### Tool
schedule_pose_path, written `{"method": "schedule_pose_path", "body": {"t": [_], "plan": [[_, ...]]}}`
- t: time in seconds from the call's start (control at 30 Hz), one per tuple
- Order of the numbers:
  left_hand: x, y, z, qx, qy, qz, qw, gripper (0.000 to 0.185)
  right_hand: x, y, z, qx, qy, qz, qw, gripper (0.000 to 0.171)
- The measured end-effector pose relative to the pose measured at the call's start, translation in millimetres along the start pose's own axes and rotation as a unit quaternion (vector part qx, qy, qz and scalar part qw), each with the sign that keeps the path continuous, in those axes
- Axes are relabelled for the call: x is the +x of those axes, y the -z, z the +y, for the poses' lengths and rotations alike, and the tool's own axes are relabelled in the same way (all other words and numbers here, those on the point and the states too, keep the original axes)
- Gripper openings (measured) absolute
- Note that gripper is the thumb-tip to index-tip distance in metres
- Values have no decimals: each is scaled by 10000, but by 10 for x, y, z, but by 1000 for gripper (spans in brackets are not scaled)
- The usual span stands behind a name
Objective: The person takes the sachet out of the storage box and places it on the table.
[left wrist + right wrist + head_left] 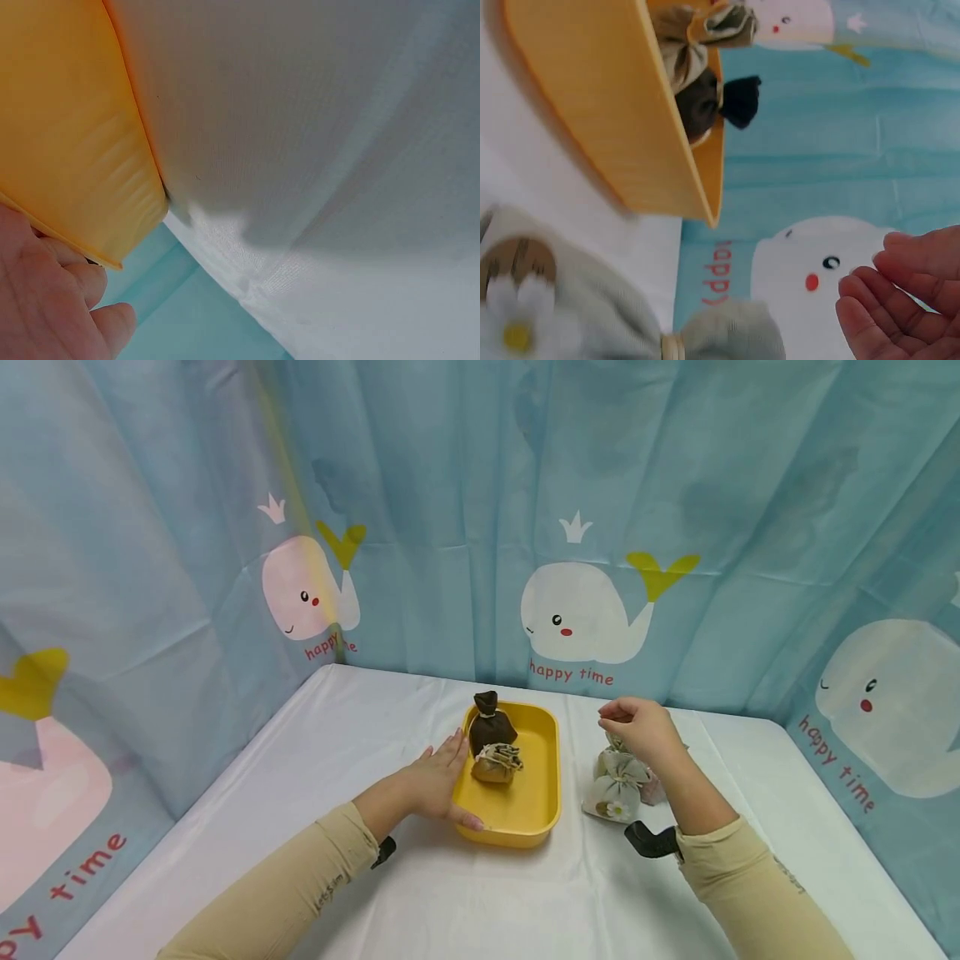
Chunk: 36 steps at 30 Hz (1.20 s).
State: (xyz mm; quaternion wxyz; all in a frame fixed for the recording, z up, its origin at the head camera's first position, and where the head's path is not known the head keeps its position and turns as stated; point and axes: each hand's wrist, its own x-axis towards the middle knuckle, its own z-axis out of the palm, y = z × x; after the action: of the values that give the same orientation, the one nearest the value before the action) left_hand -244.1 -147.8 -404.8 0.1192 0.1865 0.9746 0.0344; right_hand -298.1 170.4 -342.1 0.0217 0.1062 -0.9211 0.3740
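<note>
- My left hand (431,787), fingers straight, touches a yellow rectangular plastic tray (532,802) holding two brown cloth pouches (491,733).
- Beside it, my empty, loosely curved right hand (647,731) hovers near a pale, flower-trimmed cloth pouch (617,787).

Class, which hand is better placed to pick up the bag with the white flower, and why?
Probably the right hand: empty, it hovers close to the flower bag. The left hand touches the tray, farther from that bag.
</note>
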Motion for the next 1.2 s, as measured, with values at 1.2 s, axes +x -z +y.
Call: {"method": "schedule_pose_path", "body": {"t": [1.2], "plan": [[1,-27,-4,-12,-13,21,10000,137,295,-779,-506,-64,593,-1849,9810,12]]}}
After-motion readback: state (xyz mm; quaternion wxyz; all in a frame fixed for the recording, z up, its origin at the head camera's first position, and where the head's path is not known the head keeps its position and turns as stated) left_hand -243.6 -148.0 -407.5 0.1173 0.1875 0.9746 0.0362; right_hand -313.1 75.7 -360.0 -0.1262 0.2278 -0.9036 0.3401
